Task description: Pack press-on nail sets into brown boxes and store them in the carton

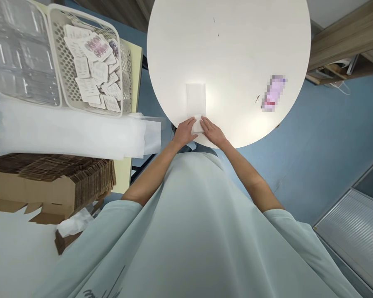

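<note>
I'd keep pressure even and edges square: left hand (184, 132), thumb spread, and right hand (215, 134), fingers extended, both at the white sheet's (196, 98) near end.

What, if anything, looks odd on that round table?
A small reddish-brown streak near the pixelated item stands out against the white tabletop. Stain or scrap, I can't tell. Dark specks also show toward the far side.

A round white table (229, 45) bears a pale sheet (196, 97) and pixelated object (273, 94).
</note>
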`<state>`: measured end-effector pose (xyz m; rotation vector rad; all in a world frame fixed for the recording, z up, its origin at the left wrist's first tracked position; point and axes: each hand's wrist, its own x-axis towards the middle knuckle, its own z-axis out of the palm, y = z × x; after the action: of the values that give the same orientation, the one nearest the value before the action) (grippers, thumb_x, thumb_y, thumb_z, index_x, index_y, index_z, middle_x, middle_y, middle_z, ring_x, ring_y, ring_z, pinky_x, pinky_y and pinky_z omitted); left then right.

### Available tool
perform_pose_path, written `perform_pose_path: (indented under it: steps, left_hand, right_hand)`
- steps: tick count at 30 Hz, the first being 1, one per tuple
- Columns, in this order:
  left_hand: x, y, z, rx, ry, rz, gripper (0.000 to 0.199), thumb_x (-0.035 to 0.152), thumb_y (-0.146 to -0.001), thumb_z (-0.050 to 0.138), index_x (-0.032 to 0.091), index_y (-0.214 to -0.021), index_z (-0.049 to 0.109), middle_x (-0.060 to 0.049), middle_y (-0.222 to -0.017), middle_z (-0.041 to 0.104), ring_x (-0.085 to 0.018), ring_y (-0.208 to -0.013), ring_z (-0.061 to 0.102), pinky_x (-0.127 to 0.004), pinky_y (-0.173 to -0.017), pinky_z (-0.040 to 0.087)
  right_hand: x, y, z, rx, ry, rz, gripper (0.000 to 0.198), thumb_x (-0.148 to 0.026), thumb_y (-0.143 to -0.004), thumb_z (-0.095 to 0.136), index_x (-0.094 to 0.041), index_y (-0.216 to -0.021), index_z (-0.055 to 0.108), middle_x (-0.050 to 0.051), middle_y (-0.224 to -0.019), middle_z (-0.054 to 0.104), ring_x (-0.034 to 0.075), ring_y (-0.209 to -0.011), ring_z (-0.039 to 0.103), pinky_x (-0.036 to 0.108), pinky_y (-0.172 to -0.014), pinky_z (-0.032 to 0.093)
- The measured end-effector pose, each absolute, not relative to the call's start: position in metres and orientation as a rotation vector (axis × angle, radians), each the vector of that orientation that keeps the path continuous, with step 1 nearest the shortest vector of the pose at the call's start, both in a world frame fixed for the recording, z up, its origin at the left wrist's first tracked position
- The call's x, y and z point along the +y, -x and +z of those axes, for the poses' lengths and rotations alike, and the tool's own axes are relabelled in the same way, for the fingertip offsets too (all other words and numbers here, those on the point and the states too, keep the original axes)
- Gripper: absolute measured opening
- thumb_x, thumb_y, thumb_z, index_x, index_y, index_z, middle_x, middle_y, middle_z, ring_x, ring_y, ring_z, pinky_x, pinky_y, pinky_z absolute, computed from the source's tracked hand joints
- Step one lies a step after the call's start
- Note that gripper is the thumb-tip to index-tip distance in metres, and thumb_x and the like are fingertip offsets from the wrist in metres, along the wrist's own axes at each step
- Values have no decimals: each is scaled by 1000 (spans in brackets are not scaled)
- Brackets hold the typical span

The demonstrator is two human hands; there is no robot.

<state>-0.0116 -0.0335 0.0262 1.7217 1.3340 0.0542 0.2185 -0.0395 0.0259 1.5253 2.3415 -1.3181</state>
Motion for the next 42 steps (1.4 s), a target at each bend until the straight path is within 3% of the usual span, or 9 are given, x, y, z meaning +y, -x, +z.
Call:
perform_pose_path:
  steps: [4, 8, 15, 19, 24, 28, 33, 36, 42]
  left_hand:
    - [-25, 10, 21, 1355, -1686, 92, 79, 23, -90, 81, 18, -166, 59, -19, -178, 55, -39, -166, 53, -60, -140, 42]
    - [-14, 8, 16, 1457, -1575, 185, 54, 26, -99, 71, 16, -152, 70, -18, -165, 67, -34, -155, 62, -51, -136, 47]
    - [7, 4, 9, 1743, -1309, 168, 20, 41, -103, 74, 21, -108, 76, -15, -115, 81, -34, -112, 75, -48, -106, 60]
    - [15, 0, 4, 1825, -1257, 170, 27, 38, -101, 75, 26, -82, 61, -11, -95, 74, -34, -102, 73, -49, -98, 58]
    - [25, -1, 1, 1835, -1210, 203, 30, 35, -97, 81, 27, -82, 56, -8, -82, 66, -37, -107, 71, -53, -101, 57]
    - [29, -3, 3, 1833, -1278, 174, 18, 39, -100, 78, 26, -103, 66, -14, -106, 74, -44, -125, 70, -64, -112, 57]
    - [40, -8, 2, 1599, -1582, 291, 58, 43, -108, 67, 21, -160, 57, -23, -170, 57, -45, -171, 40, -66, -139, 38]
    - [54, -3, -4, 1333, -1714, 211, 64, 30, -108, 55, 15, -171, 52, -21, -181, 49, -38, -176, 36, -58, -147, 26]
    - [58, 15, -4, 1204, -1833, 60, 73, 23, -102, 55, 11, -174, 49, -20, -186, 45, -36, -176, 40, -62, -148, 20]
  right_hand:
    - [-33, -222, 32, 2341, -1544, -1349, 65, -46, -119, 44, -13, -175, 50, 20, -188, 40, 33, -179, 37, 60, -144, 42]
    - [-25, -221, 36, 2285, -1693, -1360, 63, -49, -122, 34, -13, -170, 53, 20, -182, 52, 34, -169, 52, 57, -137, 50]
    - [0, -204, 31, 2041, -2028, -1339, 53, -50, -123, 30, -21, -152, 63, 17, -150, 76, 34, -125, 75, 52, -109, 64]
    - [11, -197, 25, 1946, -2121, -1312, 44, -46, -121, 36, -21, -133, 70, 17, -135, 77, 33, -117, 74, 53, -106, 64]
    - [33, -191, 6, 1868, -2145, -1305, 38, -45, -120, 42, -22, -114, 71, 18, -116, 78, 38, -112, 74, 64, -111, 62]
    - [51, -185, -4, 1819, -2275, -1299, 45, -55, -117, 53, -17, -133, 68, 25, -133, 73, 48, -135, 70, 78, -118, 57]
    - [59, -179, 7, 2173, -2064, -1309, 51, -42, -121, 38, -18, -160, 59, 23, -167, 60, 41, -165, 50, 70, -137, 47]
    - [55, -181, 16, 2216, -1856, -1324, 53, -28, -120, 32, -20, -166, 58, 18, -171, 60, 35, -165, 53, 62, -139, 48]
    - [36, -190, 21, 2249, -1750, -1313, 74, -37, -112, 62, -15, -179, 41, 23, -186, 42, 40, -176, 39, 65, -139, 48]
